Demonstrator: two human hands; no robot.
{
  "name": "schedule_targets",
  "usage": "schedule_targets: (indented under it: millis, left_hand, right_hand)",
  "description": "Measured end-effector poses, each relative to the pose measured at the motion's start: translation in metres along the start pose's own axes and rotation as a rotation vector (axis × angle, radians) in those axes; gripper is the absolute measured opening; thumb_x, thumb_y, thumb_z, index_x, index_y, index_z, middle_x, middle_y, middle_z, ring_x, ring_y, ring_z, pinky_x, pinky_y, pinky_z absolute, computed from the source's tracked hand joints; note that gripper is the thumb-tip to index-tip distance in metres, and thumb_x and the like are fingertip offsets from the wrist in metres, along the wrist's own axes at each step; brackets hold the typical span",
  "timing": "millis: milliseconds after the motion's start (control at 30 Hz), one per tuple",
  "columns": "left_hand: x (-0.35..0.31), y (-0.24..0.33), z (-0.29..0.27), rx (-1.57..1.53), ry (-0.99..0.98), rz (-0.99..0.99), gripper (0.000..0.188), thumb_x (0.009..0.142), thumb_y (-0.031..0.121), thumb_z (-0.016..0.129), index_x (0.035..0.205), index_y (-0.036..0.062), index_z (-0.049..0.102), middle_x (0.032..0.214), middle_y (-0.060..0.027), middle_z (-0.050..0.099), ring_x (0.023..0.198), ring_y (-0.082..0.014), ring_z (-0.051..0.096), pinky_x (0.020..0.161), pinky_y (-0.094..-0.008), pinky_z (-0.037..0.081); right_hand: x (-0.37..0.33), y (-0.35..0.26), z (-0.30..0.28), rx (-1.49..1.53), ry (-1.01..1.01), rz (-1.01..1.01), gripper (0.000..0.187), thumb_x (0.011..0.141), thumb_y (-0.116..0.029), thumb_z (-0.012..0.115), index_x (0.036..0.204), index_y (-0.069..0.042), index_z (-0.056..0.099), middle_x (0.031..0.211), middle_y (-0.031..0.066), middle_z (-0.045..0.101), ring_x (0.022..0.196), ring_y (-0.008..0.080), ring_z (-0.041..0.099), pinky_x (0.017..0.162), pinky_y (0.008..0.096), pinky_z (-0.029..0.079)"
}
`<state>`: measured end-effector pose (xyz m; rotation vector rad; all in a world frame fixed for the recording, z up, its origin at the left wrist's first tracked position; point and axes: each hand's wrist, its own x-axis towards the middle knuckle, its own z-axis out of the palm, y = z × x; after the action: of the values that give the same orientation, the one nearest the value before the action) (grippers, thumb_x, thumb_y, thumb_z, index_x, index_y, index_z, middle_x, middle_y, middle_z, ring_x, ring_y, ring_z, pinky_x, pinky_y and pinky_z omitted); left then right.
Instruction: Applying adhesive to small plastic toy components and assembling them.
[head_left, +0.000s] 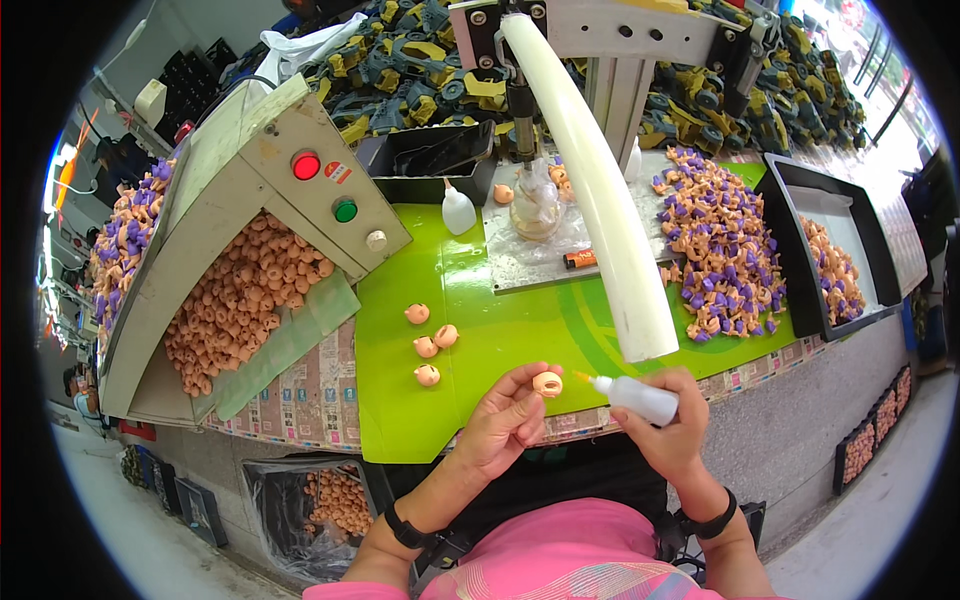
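Between the fingertips of my left hand (503,422) is a small peach-coloured doll head (547,384), its hollow opening turned up toward me. My right hand (668,420) is wrapped round a white squeeze glue bottle (645,399), tilted so its yellowish nozzle points left at the doll head. A small gap separates the nozzle tip from the head. Several loose doll heads, one of them a lone doll head (427,376), lie on the green table mat (400,420) to the left of my hands. A second squeeze bottle (458,210) stands upright farther back.
At left, a beige machine housing (255,160) with red and green buttons holds a heap of doll heads. A thick white tube (600,200) arches over the middle. Purple-and-peach small parts (720,250) pile up at right beside a black tray (870,250). A lined bin (265,520) sits below.
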<state>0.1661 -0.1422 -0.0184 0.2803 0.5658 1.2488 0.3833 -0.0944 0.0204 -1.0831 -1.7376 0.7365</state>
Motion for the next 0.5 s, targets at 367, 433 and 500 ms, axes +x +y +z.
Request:
schedule_targets:
  millis: [367,433,500]
  left_hand:
    - [-0.003,0.0,0.0,-0.018,0.021,0.042,0.035,0.093,0.004,0.054,0.127,0.0145,0.053,0.127,-0.0036,0.055,0.058,-0.0051,0.043,0.055,-0.0205,0.039]
    - [-0.003,0.001,0.0,-0.023,0.017,0.032,0.036,0.093,0.003,0.054,0.127,0.0157,0.054,0.126,-0.0034,0.056,0.058,-0.0049,0.043,0.054,-0.0202,0.039]
    - [-0.005,0.003,-0.001,-0.018,0.038,0.026,0.034,0.094,0.005,0.054,0.126,0.0155,0.054,0.125,-0.0041,0.056,0.058,-0.0048,0.043,0.054,-0.0199,0.038]
  right_hand:
    - [0.029,0.036,0.048,0.025,-0.119,0.099,0.038,0.073,-0.008,0.077,0.108,-0.004,0.062,0.098,0.0119,0.067,0.089,0.0244,0.065,0.078,0.032,0.05]
    - [0.03,0.033,0.051,0.069,-0.122,0.155,0.039,0.073,-0.007,0.076,0.109,-0.004,0.062,0.098,0.0116,0.067,0.091,0.0251,0.065,0.079,0.0329,0.05]
    - [0.031,0.03,0.049,0.088,-0.198,0.181,0.04,0.074,-0.003,0.073,0.111,-0.003,0.061,0.108,0.0129,0.065,0.103,0.0275,0.061,0.086,0.0353,0.048]
